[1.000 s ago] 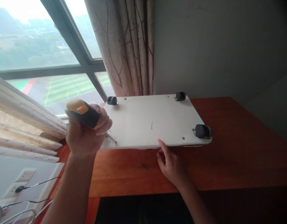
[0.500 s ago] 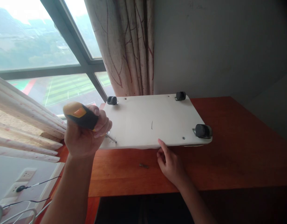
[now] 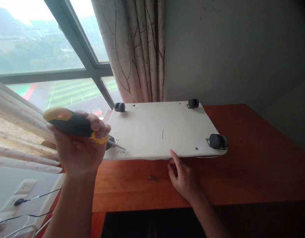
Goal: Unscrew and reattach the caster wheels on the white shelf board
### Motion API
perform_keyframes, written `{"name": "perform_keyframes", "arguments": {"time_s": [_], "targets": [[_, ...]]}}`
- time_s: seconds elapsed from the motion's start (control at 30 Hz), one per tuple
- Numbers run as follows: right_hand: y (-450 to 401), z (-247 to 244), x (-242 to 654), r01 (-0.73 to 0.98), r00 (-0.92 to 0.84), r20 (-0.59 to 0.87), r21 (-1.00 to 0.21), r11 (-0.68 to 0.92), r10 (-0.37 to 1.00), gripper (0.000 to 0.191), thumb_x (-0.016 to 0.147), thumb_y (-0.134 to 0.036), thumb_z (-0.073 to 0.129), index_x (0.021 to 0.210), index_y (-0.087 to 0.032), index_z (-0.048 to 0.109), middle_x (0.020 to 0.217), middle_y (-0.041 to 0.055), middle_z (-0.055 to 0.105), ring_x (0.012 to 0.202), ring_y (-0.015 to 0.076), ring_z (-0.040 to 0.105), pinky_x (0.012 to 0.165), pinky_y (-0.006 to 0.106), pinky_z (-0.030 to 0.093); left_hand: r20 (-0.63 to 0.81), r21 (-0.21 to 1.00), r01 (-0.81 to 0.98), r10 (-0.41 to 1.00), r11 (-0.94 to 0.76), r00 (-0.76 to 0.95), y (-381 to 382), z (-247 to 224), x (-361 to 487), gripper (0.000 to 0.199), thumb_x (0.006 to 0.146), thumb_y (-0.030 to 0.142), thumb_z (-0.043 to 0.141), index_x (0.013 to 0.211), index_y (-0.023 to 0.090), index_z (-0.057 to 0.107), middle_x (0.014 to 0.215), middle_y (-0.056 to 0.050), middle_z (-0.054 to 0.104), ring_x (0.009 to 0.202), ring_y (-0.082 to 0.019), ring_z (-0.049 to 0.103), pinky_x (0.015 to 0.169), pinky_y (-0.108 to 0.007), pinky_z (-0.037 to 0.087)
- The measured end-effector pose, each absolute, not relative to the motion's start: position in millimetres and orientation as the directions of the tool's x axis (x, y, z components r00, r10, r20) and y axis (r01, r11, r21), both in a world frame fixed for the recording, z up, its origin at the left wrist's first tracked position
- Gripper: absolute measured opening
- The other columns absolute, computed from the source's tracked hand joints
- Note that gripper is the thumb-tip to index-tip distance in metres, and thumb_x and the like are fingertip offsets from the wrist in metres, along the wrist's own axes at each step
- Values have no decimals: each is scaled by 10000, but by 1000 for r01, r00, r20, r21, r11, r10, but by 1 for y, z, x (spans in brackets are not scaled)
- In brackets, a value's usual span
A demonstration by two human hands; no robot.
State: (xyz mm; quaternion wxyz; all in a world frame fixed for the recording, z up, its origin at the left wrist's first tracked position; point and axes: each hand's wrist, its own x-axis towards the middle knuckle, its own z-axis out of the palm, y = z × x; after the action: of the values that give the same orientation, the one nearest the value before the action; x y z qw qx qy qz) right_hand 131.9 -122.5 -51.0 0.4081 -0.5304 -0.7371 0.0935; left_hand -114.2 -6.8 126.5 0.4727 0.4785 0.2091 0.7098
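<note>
A white panel (image 3: 147,129) lies on the wooden table (image 3: 254,158), with black casters at its corners, one of them (image 3: 217,141) at the near right. My left hand (image 3: 80,148) is wrapped round the yellow and black handle of a screwdriver (image 3: 73,124). The screwdriver is tilted, and its tip is close to a small hole (image 3: 123,152) at the panel's near left corner; whether they touch I cannot tell. My right hand (image 3: 181,170) rests at the panel's near edge, index finger stretched onto the white surface and the other fingers curled, nothing seen in them.
A small metal piece (image 3: 153,178) lies on the table in front of the panel. Curtains (image 3: 140,49) and a window (image 3: 38,39) are behind and to the left. Wall sockets (image 3: 18,198) with cables are at the lower left.
My left hand has moved left and the screwdriver handle has tipped lower, so the shaft leans more. My right hand keeps its place at the panel's edge. The view has shifted slightly.
</note>
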Motion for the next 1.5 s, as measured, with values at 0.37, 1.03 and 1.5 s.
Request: {"name": "perform_keyframes", "arguments": {"time_s": [0.37,1.03,1.5], "targets": [[-135,-48,124,661,-248,554,-502,557,794,432,957,-133,538,1378,-225,508,962,56,699,826,165,685,781,321,585,333,770,-483,908,-417,-253,-29,125,-130,494,926,636,552,868,178,730,683,8,533,527,-101,421,538,-254,501],[-113,29,87,462,-380,351,-729,505,855,149,961,-169,547,1035,-214,668,954,22,707,859,125,665,802,251,552,461,644,-675,887,-360,-33,-6,114,-166,501,672,503,895,1000,167,719,821,-22,591,698,-132,574,670,-280,550],[138,72,65,703,-123,361,-626,338,924,232,882,-155,525,1000,-126,723,910,47,729,795,138,654,811,282,523,541,682,-562,840,-467,-42,81,144,-141,152,1001,189,569,1006,158,717,736,-8,635,660,-119,577,618,-268,358]]}}
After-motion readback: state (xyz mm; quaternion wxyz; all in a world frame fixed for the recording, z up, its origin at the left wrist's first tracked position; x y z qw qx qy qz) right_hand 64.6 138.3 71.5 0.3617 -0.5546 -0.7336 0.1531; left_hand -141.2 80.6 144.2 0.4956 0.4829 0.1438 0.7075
